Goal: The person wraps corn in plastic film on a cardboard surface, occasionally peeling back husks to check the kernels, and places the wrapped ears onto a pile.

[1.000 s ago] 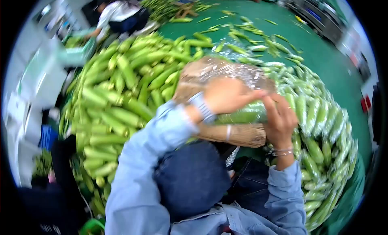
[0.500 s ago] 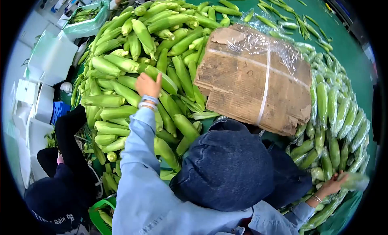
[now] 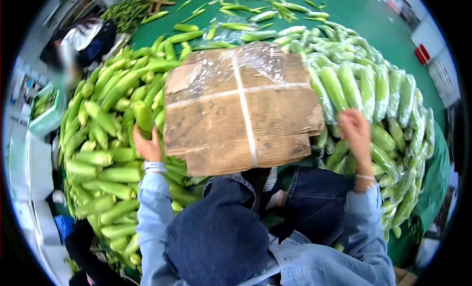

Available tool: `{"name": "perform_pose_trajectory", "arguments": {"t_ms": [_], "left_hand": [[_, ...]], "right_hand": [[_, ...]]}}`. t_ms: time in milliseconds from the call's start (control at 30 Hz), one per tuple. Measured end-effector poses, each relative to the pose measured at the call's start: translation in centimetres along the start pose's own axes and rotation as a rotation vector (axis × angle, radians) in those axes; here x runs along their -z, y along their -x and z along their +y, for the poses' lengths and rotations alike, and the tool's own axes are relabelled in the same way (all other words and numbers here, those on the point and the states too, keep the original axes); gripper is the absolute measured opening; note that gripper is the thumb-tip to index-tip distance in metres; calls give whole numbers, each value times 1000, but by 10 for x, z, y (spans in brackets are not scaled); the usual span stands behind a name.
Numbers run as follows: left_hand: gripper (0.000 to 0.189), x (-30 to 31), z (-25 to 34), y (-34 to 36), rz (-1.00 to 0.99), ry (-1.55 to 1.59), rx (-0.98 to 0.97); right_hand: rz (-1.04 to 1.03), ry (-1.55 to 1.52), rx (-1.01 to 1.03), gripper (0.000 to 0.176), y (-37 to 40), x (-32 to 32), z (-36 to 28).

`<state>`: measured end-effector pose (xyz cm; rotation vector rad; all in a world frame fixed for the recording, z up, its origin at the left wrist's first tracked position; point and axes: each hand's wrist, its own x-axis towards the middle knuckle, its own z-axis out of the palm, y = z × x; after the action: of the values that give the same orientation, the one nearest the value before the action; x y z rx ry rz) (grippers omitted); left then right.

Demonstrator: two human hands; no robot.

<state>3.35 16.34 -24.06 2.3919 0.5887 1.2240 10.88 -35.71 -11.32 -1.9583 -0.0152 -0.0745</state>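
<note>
My left hand (image 3: 147,147) has its thumb and fingers around the lower end of a green ear of corn (image 3: 142,116) in its husk, which points away from me. Around it lies a heap of unwrapped ears of corn (image 3: 114,175). My right hand (image 3: 353,128) is curled closed and slightly blurred, above the near ends of plastic-wrapped ears of corn (image 3: 366,89); the inside of its fingers is hidden. Between both hands lies a flattened cardboard stack (image 3: 206,123), bound with white strap and partly covered by clear film.
One person (image 3: 86,40) is at the upper left, beside a lined crate (image 3: 54,109) of greens. Another person's dark sleeve (image 3: 81,246) shows at the lower left. White boxes (image 3: 39,173) line the left side. Loose husk pieces (image 3: 290,8) lie on the green floor (image 3: 339,5).
The view has swung right. My left hand has taken hold of an ear of corn. My right hand has come in from the far right, and the wrapped ear it held no longer shows in it.
</note>
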Motion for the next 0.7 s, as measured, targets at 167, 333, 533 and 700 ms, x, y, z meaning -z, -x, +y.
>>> {"name": "perform_pose_trajectory", "arguments": {"t_ms": [167,333,533,700], "left_hand": [[56,-14,147,-83,-45,150,-534],[54,-114,213,-104,-343,276,-781],[50,-161,227,-94,-613,194,-647],[43,-150,234,-91,-759,391,-737]], "right_hand": [[26,895,270,39,-76,-106,-19],[-328,952,233,36,-109,-143,-6],[-409,-810,-118,15,-140,-57,-15],[-406,-289,263,20,-172,-163,-49]]}}
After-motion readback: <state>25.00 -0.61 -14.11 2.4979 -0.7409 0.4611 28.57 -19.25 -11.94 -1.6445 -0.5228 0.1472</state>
